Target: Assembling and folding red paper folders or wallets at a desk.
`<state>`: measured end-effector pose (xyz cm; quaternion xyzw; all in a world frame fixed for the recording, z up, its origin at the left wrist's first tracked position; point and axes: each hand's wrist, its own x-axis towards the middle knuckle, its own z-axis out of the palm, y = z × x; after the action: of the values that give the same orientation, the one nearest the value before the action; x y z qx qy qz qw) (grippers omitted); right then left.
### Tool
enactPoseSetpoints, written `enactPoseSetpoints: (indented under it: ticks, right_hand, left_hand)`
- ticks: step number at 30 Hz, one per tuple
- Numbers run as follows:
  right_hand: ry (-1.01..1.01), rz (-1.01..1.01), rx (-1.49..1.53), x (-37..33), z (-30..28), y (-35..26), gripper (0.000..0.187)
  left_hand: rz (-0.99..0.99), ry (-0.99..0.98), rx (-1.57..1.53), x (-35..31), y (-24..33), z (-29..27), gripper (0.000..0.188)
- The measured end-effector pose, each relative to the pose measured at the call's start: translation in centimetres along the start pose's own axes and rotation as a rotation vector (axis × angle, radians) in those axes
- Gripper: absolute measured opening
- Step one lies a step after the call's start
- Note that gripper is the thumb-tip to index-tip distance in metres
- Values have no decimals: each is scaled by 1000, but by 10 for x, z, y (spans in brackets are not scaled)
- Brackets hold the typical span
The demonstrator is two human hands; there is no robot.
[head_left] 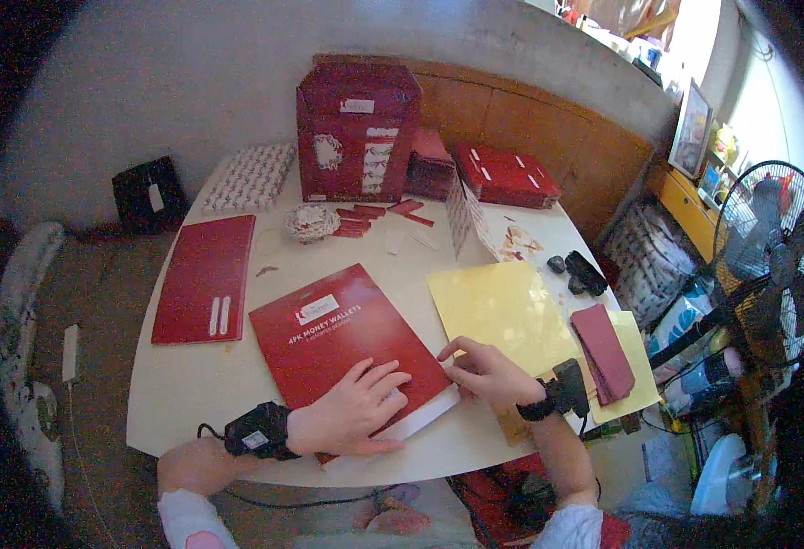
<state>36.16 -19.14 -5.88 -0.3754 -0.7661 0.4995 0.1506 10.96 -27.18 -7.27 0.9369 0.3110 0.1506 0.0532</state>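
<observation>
A red printed cardboard piece [347, 320] lies tilted on the white table in front of me, with white print and a white label near its top. My left hand [352, 407] rests on its lower part, fingers spread and nearly flat. At its right edge my right hand [489, 371] is bent, thumb and index finger closing on the board's edge. A white strip [425, 416] shows along its lower right side, partly under my left hand. Yellow sheets [503, 311] lie just beyond my right hand. Dark straps with small devices sit on both wrists.
Another red board [205, 279] lies at the left. Behind stand a red display box [356, 137], stacked red packs [507, 174] and a patterned stack [251, 178]. A white bundle [310, 222] sits midtable; dull-red envelopes [603, 352] lie right, near a black fan [768, 256].
</observation>
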Motion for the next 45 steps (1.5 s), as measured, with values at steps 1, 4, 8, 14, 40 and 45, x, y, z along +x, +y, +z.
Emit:
enactPoseSetpoints:
  ticks: [1, 4, 8, 14, 40, 45]
  right_hand:
    - [-45, -17, 51, -2, -2, 0, 26]
    - [-152, -105, 178, -11, -5, 4, 35]
    - [-246, -123, 210, -23, -8, 4, 42]
    - [-303, -67, -169, -22, 0, -2, 36]
    - [53, -652, -838, -23, 11, 10, 39]
    - [76, -674, -796, -22, 13, 8, 39]
  left_hand:
    - [-3, -26, -2, 1, -2, 1, 53]
    - [46, -46, -125, 4, -10, -8, 57]
    - [102, -51, -241, 8, -17, -18, 61]
    - [76, -22, -169, 6, -20, -2, 55]
    - [-37, -10, -49, 6, -25, 5, 61]
    - [-56, 0, -49, 4, -26, 6, 64]
